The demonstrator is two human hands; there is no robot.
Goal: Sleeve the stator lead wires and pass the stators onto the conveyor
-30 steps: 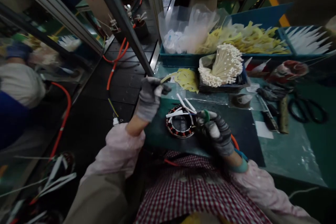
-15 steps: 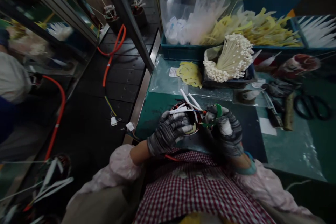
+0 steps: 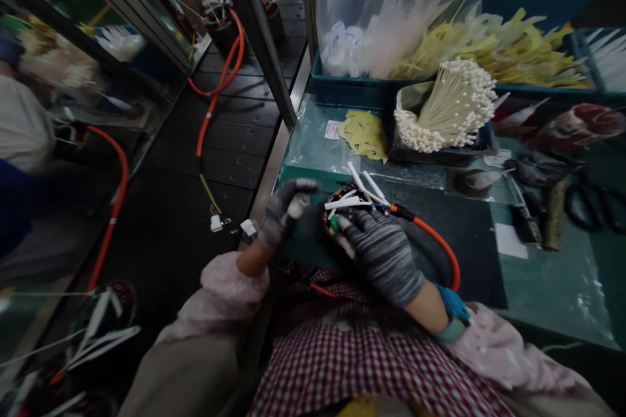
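A wound motor stator (image 3: 328, 208), a dark ring of copper-coloured windings, lies on the green work surface. White sleeves (image 3: 345, 202) on its leads stick up and across its top. An orange cable (image 3: 443, 241) runs from these leads and curves toward me on the right. My right hand (image 3: 384, 254), in a grey striped glove, grips the stator's near side, with something green at a fingertip; its hold is partly hidden. Left of the stator, my left hand (image 3: 287, 212) is raised, slightly blurred, thumb and fingers apart and nothing visible between them.
Yellow film pieces (image 3: 362, 135) and a box of white-tipped ties (image 3: 457, 107) lie beyond the stator. Blue bins (image 3: 349, 89) stand behind. Black scissors (image 3: 594, 205) lie right. A metal post (image 3: 254, 26) and dark conveyor (image 3: 235, 130) are left, with another person's sleeve (image 3: 24, 133) beyond.
My left hand has left the stator and moved left. My right hand has shifted left onto the stator's near side, and the orange cable now shows on the right. The view has shifted slightly.
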